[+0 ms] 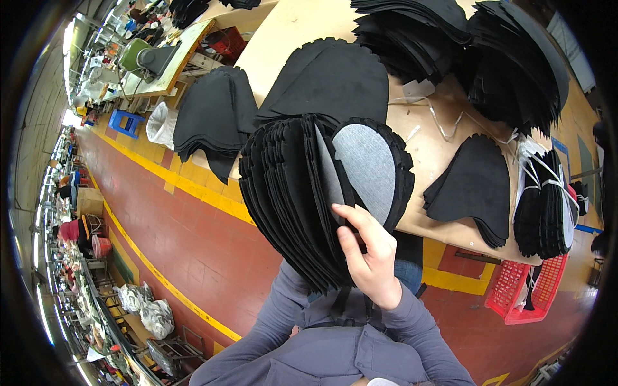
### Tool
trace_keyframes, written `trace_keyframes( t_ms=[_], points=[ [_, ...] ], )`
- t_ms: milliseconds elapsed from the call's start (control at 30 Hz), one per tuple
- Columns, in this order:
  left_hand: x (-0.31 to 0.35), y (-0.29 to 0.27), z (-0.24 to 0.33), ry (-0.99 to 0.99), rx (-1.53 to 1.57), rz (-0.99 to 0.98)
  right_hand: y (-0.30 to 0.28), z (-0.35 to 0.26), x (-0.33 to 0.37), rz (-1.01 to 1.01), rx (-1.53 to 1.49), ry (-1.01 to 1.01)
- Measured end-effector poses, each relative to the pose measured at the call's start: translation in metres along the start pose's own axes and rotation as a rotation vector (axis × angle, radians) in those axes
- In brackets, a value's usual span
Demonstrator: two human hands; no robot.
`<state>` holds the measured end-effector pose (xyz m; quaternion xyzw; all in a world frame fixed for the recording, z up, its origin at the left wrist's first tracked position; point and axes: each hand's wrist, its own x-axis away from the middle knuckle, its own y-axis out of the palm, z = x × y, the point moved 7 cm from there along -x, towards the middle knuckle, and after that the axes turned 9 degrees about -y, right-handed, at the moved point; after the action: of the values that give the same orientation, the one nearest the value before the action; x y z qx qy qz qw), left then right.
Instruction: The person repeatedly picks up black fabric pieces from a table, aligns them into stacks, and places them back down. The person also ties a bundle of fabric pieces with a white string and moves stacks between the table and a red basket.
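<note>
I'm looking down at a thick fanned bundle of black cut pieces (290,193), felt-like and matte, each one a rounded dome shape with a scalloped, pinked edge. They stand on edge like the pages of an open book, held up in front of my chest, above the red floor (193,238) and just off the near edge of the tan worktable (444,148). Where the fan splits, one piece shows a smooth pale grey backing (367,164), oval and flat against the black.

My right hand (370,257) is curled closed on the bundle's lower right, thumb up the inner face, fingers wrapped behind. My left hand is hidden behind the stack; only the grey sleeve (277,309) runs up to it, so I can't tell its grip.

On the table: a flat black piece (335,77) beyond the bundle, a small stack (476,186) toward the near edge, big fanned heaps (515,64) at the far right.
</note>
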<state>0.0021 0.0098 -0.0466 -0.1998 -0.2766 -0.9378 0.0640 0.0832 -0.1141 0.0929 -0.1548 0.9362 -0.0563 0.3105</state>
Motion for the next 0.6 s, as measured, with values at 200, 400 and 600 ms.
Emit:
trace_keyframes(
  t_ms=[200, 400, 600],
  points=[
    [-0.001, 0.006, 0.007, 0.009, -0.158, -0.011, 0.001, 0.004, 0.003, 0.007, -0.093, 0.177],
    [-0.003, 0.002, 0.003, -0.028, -0.068, 0.000, 0.000, 0.005, 0.005, 0.135, -0.138, 0.147],
    [0.005, -0.004, -0.004, 0.058, -0.147, -0.032, -0.002, 0.002, 0.010, 0.023, 0.088, 0.135]
  ],
)
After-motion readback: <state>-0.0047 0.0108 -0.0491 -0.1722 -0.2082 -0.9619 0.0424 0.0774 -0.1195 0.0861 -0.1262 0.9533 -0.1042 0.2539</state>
